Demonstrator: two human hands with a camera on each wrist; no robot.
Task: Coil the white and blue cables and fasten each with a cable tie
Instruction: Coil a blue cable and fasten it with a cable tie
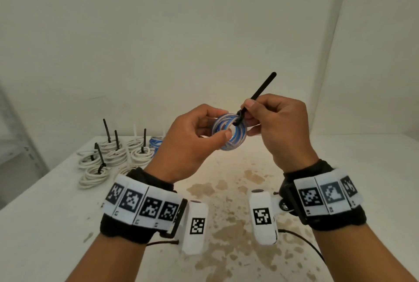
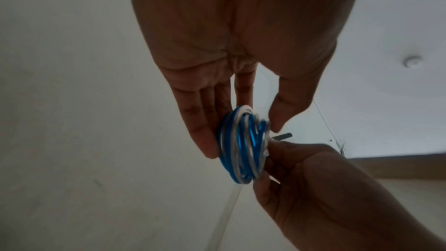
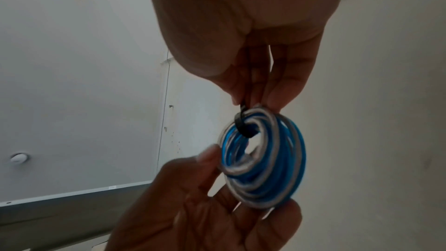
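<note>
The blue cable coil point(image 1: 229, 133), blue strands mixed with clear ones, is held up in the air above the table point(image 1: 340, 168), its open ring facing the person. A black cable tie point(image 1: 257, 95) is looped round the coil's strands at about one o'clock on the ring, and its long tail runs up and away toward one o'clock. The right hand point(image 1: 275, 127) pinches the tie close to the coil, so the tie's long axis runs out through that hand's grip; it is the nearer hand for pulling the tail tight, which looks like the step in hand. The left hand point(image 1: 192, 143) grasps the ring's rim from nine o'clock, thumb in front and fingers behind. At ten o'clock on the table lie the white cable coils point(image 1: 106, 159), already tied, with another blue coil point(image 1: 156, 142) behind them.
</note>
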